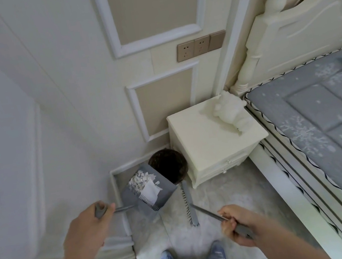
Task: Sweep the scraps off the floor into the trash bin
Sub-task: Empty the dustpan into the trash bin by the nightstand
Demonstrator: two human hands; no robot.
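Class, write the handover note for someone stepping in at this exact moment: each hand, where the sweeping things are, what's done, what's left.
Left hand grips the dustpan handle, holding the pan tilted at the rim of the trash bin.
Right hand grips the broom handle; its head rests on the floor beside the bin.
Done: white paper scraps are gathered in the pan.
Left: tip them into the bin; none have visibly gone in yet. Then check the floor for leftovers.

Soft even daylight, edges warped, blurry.
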